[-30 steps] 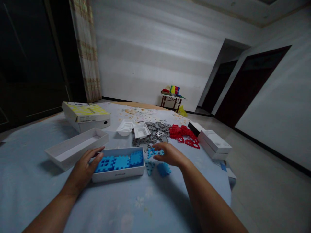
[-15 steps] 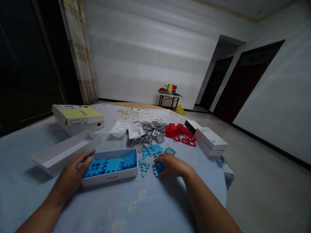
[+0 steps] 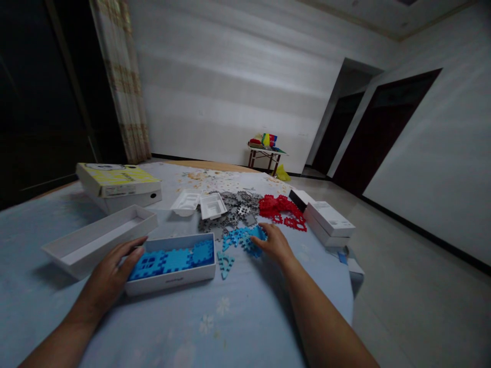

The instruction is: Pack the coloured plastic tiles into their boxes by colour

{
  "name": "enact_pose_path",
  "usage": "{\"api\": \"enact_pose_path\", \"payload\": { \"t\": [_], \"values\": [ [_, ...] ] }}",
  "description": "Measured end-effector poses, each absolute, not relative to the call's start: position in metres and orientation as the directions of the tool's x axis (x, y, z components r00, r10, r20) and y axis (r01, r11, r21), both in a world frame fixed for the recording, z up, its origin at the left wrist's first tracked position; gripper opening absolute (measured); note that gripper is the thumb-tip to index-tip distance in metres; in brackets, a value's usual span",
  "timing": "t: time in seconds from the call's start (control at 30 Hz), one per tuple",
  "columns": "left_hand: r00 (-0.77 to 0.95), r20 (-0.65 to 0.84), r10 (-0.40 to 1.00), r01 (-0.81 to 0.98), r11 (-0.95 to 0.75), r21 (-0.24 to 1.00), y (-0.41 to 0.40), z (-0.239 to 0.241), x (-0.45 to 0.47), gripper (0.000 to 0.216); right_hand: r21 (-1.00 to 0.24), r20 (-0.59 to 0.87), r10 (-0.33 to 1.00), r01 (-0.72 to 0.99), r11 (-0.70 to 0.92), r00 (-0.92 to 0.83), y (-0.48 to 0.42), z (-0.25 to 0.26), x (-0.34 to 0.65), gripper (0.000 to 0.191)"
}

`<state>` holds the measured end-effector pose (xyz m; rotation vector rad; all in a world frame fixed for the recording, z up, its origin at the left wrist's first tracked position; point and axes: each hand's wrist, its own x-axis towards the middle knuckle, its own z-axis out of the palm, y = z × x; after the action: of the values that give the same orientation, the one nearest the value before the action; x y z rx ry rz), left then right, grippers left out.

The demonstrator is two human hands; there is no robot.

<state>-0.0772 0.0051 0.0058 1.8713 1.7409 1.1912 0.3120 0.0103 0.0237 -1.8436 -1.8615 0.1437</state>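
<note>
My left hand (image 3: 115, 268) is wrapped round the left end of a long white box (image 3: 172, 279), its thumb near the rim. Inside the box lie blue interlocking tiles (image 3: 176, 259) with toothed edges. To the right, my right hand (image 3: 274, 241) holds a blue tile (image 3: 259, 233) between thumb and fingers, just over a small pile of light blue tiles (image 3: 233, 237). A triangular blue tile (image 3: 224, 263) lies flat beside the box's right end. Behind the pile spread grey tiles (image 3: 230, 221) and a heap of red tiles (image 3: 278, 206).
An open white box lid (image 3: 103, 240) lies at left, with a yellow-topped box (image 3: 118, 184) behind it. Two white plastic trays (image 3: 213, 205) rest by the grey tiles. White boxes (image 3: 330, 220) are stacked at the table's right edge.
My right hand has moved away from me with the blue tile, from the cloth right of the triangular tile to the light blue pile. My left hand stays at the box.
</note>
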Motion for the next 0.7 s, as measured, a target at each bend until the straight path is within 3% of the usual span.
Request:
{"api": "enact_pose_path", "payload": {
  "t": [0.33, 0.57, 0.7],
  "values": [
    [-0.089, 0.364, 0.927, 0.671, -0.214, 0.71, 0.002, 0.01, -0.075, 0.056, -0.205, 0.152, 0.988, 0.978, 0.025, 0.007, 0.007, 0.025, 0.285, 0.059],
    [-0.076, 0.371, 0.926, 0.688, -0.22, 0.691, 0.003, 0.009, -0.076, 0.058, -0.192, 0.149, 0.989, 0.981, 0.042, -0.013, 0.007, 0.024, 0.287, 0.06],
    [-0.082, 0.36, 0.929, 0.685, -0.209, 0.698, 0.004, 0.009, -0.076, 0.057, -0.262, 0.241, 0.97, 0.964, 0.042, 0.024, 0.008, 0.03, 0.302, 0.055]
  ]
}}
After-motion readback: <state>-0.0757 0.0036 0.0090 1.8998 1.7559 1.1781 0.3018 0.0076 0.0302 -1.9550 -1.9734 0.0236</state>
